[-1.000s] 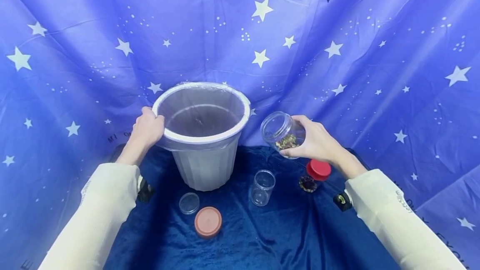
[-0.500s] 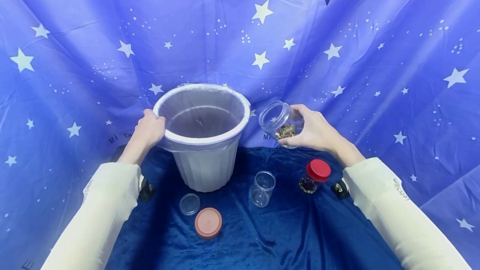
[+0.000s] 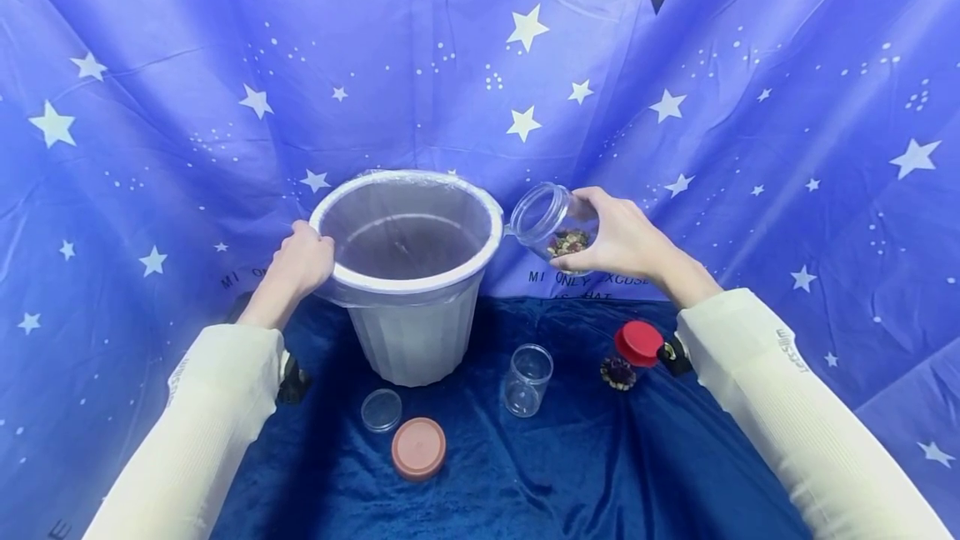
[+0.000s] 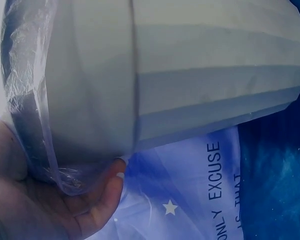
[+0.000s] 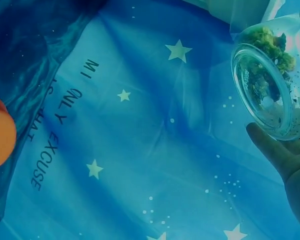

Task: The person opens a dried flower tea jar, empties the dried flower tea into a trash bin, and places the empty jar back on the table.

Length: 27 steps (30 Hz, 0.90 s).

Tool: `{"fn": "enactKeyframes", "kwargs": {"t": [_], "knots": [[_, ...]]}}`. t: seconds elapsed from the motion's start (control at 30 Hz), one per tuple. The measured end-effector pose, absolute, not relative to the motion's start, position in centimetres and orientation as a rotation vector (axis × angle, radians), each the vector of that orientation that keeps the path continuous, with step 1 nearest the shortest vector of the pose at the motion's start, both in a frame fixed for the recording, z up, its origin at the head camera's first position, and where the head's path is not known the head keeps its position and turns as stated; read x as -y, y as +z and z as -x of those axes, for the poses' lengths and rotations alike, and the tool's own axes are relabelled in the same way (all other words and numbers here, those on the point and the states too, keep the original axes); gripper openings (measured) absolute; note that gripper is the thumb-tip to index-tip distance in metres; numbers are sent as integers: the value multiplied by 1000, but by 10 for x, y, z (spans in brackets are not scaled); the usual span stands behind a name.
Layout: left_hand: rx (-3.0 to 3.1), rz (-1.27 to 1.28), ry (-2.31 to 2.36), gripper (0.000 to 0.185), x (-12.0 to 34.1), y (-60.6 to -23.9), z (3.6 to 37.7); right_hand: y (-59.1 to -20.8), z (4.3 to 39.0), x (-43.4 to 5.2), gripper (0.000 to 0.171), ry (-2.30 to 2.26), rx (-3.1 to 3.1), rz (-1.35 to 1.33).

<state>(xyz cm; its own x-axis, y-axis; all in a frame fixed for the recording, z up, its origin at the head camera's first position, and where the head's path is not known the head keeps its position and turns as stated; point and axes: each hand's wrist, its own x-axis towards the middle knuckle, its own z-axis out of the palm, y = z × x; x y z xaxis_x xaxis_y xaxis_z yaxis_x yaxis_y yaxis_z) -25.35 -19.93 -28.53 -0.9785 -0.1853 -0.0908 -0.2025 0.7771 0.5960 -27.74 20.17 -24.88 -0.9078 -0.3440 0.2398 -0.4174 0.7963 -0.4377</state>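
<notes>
Your right hand (image 3: 626, 240) grips the tilted jar (image 3: 555, 223), mouth just beside the bin (image 3: 412, 332) rim your left hand (image 3: 300, 265) clasps

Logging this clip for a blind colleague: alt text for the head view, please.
A right hand tilts an open glass jar of dried bits toward a white bin, whose rim the left hand grips.

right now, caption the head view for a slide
Right hand tips an open glass jar of dried bits toward the lined white bin; left hand grips its rim.
</notes>
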Motion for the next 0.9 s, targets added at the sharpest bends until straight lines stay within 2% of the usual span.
{"fn": "enactKeyframes", "kwargs": {"t": [0.37,0.9], "knots": [[-2932,311,961,62,200,-285,253,-235,284,-187,101,635,2882,-572],[-2934,323,955,60,199,-284,250,-220,295,-161,104,368,2895,-681]]}}
